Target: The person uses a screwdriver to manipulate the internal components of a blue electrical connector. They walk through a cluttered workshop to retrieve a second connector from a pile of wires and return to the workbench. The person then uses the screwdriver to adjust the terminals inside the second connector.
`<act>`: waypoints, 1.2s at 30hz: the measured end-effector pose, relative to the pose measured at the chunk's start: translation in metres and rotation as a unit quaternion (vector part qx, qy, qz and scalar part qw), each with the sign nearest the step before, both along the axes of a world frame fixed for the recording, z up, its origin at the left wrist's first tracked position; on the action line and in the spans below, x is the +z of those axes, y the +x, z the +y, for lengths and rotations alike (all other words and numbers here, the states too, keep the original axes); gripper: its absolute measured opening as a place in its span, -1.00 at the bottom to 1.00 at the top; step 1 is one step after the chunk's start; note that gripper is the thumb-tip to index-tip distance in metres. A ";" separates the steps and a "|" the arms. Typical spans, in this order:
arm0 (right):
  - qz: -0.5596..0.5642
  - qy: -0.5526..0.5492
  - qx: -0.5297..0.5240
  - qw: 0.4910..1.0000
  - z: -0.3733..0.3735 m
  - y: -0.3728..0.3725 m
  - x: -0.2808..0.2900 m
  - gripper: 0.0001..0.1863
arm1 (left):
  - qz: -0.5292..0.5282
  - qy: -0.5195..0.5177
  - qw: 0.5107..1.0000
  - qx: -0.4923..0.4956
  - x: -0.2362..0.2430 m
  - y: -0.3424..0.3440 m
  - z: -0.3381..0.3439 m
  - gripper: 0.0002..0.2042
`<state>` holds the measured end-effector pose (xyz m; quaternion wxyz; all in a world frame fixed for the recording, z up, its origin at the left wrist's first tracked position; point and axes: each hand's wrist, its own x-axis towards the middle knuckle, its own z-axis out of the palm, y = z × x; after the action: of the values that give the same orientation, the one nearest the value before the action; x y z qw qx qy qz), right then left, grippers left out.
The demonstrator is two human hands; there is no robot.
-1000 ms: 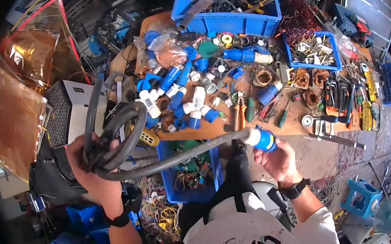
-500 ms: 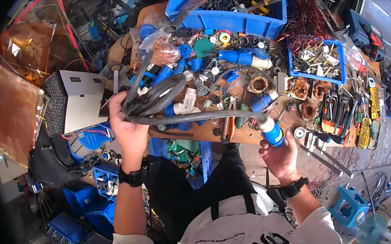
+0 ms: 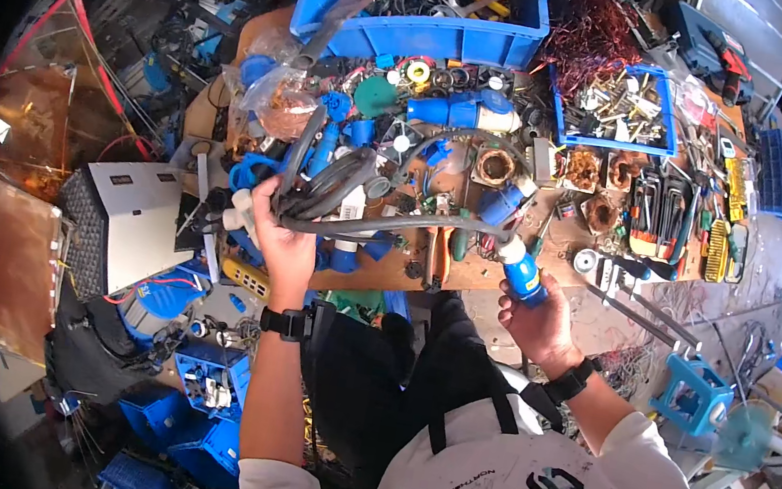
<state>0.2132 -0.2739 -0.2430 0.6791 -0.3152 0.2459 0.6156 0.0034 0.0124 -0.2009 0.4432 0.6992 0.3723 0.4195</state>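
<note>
Gripped in the left hand, a black cable with several loops; closed around the gathered bundle with the fingers there, and with the loops standing just beyond them and to their right, in view over the bench; from the bundle, a length of cable stretched across to the right fingers, down to a blue plug; clamped on the plug body there, between thumb and fingers of the right hand, with the pale collar turned away from them, up and to the left; impossible to tell how the hidden fingertips press.

For good handling, best to grip the rigid plug body, not the cable behind the collar, so as not to strain the joint; hold all loops together firmly in the left fingers, to prevent slipping; leave enough slack between both hands to turn the plug freely; raise the loops clear of the loose parts, in order not to sweep any of them.

Beyond the stretched cable, between the two sets of fingers, orange-handled pliers; farther beyond, a big blue bin and a smaller blue tray with metal pieces; left of the left fingers, a white box.
</note>
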 end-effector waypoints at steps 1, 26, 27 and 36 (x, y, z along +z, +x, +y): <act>0.001 -0.007 0.006 1.000 0.002 -0.003 0.001 -0.48 | 0.002 -0.005 1.000 0.002 -0.007 -0.004 0.000 -0.42; -0.123 0.009 0.085 0.989 0.008 -0.025 -0.002 -0.52 | 0.136 -0.027 0.983 0.119 -0.095 -0.087 0.020 -0.54; -0.129 0.015 0.076 0.989 0.011 -0.025 -0.002 -0.51 | 0.153 -0.023 0.980 0.123 -0.096 -0.087 0.023 -0.54; -0.175 0.104 0.073 0.976 0.061 -0.038 0.028 -0.47 | 0.177 0.025 0.977 0.119 -0.075 -0.066 0.032 -0.58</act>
<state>0.1751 -0.2132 -0.2154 0.6940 -0.3629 0.0347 0.6209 -0.0631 0.0440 -0.2754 0.2997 0.7239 0.5147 0.3482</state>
